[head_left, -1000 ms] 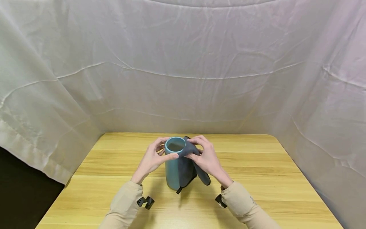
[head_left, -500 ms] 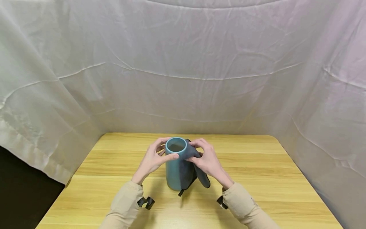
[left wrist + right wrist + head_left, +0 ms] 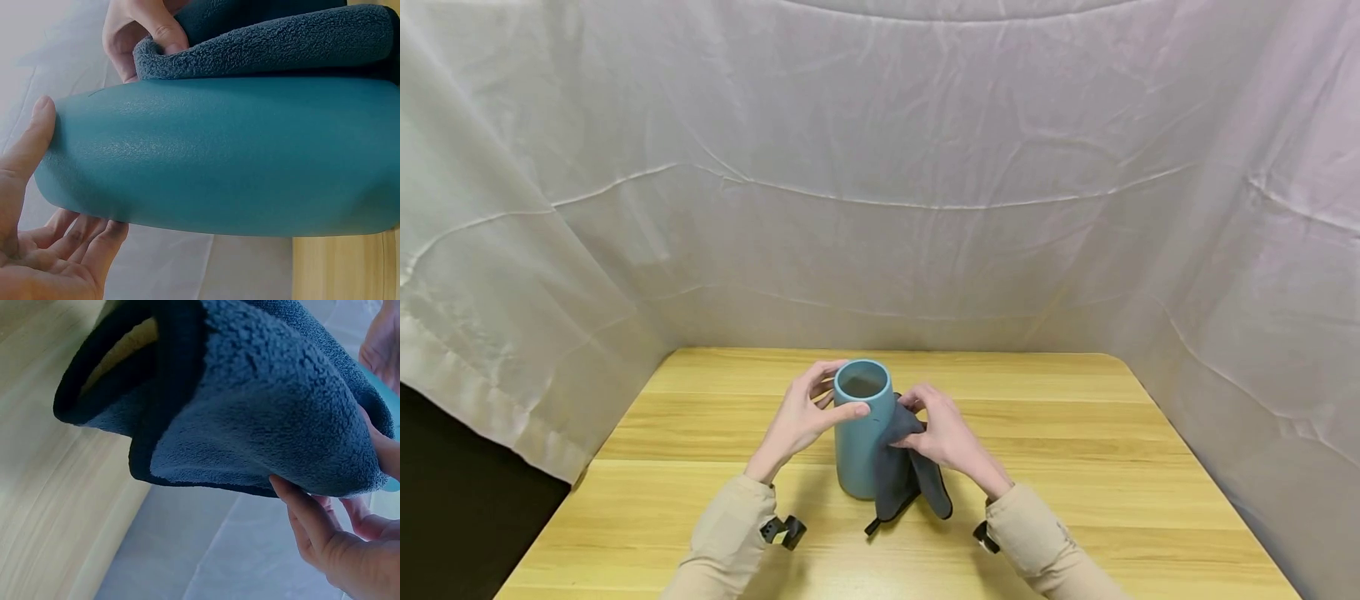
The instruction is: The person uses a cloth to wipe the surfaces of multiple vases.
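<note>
A tall teal vase (image 3: 855, 454) with an open top stands upright on the table. My left hand (image 3: 801, 417) holds it near the rim, thumb in front and fingers round the far left side. On the vase's right side, my right hand (image 3: 945, 435) pinches a dark grey-blue cleaning cloth (image 3: 895, 479) just below the rim. The cloth hangs in folds, with a black loop at its lower corner. In the left wrist view, the fuzzy cloth (image 3: 287, 50) lies along the vase wall (image 3: 219, 156). Black edging borders the cloth (image 3: 262, 412) in the right wrist view.
The wooden table (image 3: 1075, 467) reaches out on both sides of the vase. A pale fabric curtain (image 3: 880, 250) encloses the back and sides. Black wrist cameras (image 3: 792, 532) stick out below the sleeves.
My right hand has slid down the vase's right side with the cloth, baring more of the wall under the rim. The left hand and the vase have stayed in place.
</note>
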### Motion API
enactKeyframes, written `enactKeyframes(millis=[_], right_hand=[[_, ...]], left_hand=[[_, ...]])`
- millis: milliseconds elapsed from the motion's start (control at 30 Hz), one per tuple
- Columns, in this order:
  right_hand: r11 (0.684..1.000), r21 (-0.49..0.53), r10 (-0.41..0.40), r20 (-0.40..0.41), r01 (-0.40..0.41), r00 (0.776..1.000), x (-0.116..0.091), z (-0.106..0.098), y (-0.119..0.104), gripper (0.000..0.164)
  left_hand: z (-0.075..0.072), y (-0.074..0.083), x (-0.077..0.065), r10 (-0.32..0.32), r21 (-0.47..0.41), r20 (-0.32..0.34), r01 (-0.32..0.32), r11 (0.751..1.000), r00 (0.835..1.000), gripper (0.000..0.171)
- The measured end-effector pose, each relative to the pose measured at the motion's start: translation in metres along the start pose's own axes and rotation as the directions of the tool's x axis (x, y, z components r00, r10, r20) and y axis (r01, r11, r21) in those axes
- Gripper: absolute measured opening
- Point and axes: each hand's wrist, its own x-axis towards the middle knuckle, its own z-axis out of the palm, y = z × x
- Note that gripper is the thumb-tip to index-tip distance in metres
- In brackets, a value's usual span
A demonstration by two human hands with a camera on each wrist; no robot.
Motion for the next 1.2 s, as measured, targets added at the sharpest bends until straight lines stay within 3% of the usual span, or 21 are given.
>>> enactKeyframes(millis=[467,733,1000,1200], right_hand=[[0.994,0.102,0.025,0.007,-0.026,1.000,-0.002,0.001,0.005,0.038],[0.994,0.098,0.046,-0.063,-0.040,0.997,-0.001,0.001,-0.002,0.042],[0.977,0.198,0.103,-0.111,-0.080,0.988,-0.004,0.005,0.002,0.055],[0.987,0.032,0.158,-0.029,-0.157,0.987,-0.011,0.012,0.008,0.059]], left_hand=[[0.000,0.000,0.000,0.002,0.003,-0.002,-0.002,1.000,1.000,0.062],[0.000,-0.001,-0.001,0.009,-0.005,-0.001,-0.009,1.000,1.000,0.061],[0.000,-0.001,0.000,0.007,-0.001,-0.006,-0.007,1.000,1.000,0.062],[0.000,-0.001,0.000,0.015,0.005,-0.002,-0.015,1.000,1.000,0.063]])
